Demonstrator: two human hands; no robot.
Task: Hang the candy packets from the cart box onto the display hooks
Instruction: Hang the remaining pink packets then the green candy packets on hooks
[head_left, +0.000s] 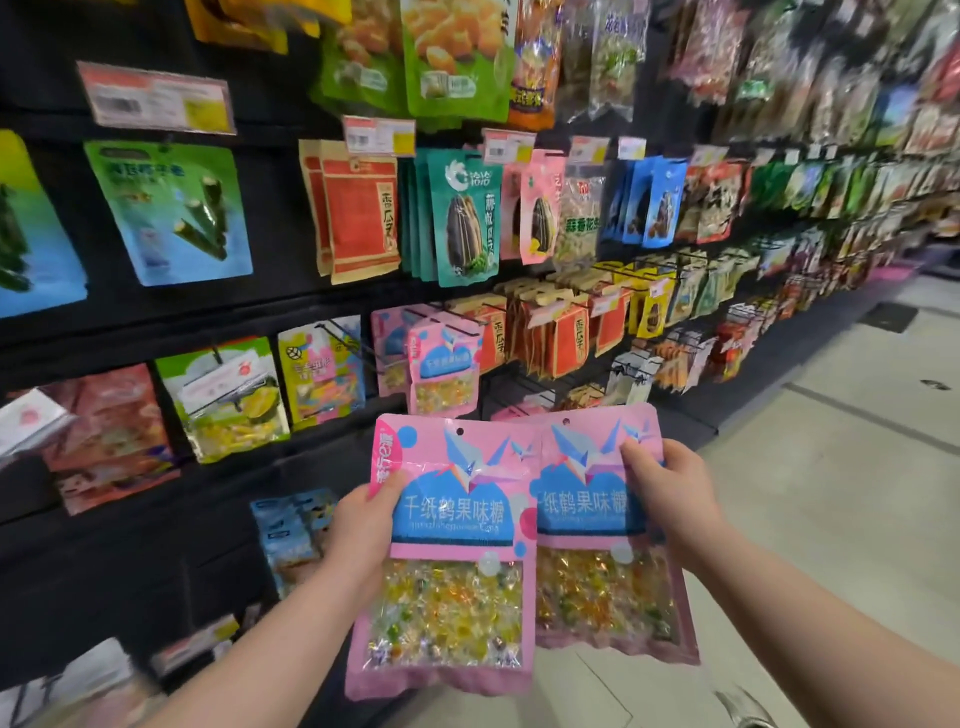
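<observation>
The front packet (457, 571) and back packet (587, 519) stood tall, holes on top.
The left hand (358, 525) pinched the front one, the right hand (665, 488) the back one, thumbs in front.

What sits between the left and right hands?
Two candy packets, seen in the head view: the left hand grips the left pink packet, the right hand grips the right pink packet, edges overlapping.

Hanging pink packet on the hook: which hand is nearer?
Left. The left hand is below the hanging packet; the right hand is farther, below and to its right.
</observation>
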